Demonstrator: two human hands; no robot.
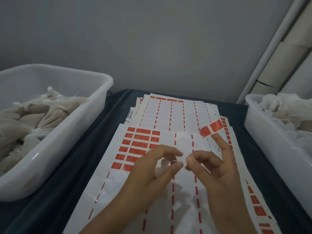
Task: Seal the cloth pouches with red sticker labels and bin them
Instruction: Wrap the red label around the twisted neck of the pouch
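Red sticker [211, 128] clings to right hand's [217, 168] raised fingertip above the sheet [118, 183]; both hands pinch something unclear; left hand [152, 169]; sticker may fold onto itself

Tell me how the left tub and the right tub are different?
The left tub holds plump, filled pouches; the right tub holds loose, crumpled white cloth. One pouch in the left tub shows a red sticker; none shows in the right tub. Both are white plastic.

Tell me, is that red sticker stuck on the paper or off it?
Off. The red sticker sticks to a raised fingertip of the right hand, lifted above the sticker sheet.
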